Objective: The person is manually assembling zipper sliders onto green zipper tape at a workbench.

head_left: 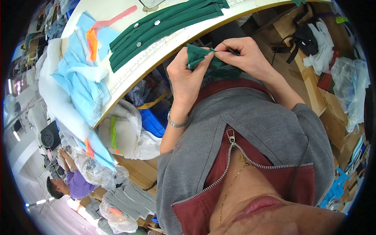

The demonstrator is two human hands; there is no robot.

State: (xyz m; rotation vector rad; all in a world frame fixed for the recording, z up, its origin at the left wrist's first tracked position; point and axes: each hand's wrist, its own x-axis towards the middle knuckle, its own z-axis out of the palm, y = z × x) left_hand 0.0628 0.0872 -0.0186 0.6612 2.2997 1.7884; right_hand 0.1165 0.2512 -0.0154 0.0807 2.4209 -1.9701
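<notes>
Past the jacket (258, 117), holds green cloth (194, 51) just off the edge of the table (100, 9) bearing green strips (168, 24), clamping it in the left hand (184, 76) and pinching its edge in the right hand (247, 55) with a dark tool (232, 49).

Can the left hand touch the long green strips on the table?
Probably yes: the long green strips lie near the left hand, only the table edge between. It holds green cloth, so might need to let go.

Fabric strips (168, 26) on table (127, 78), beyond cloth (195, 51) in fingers (206, 61)
</notes>
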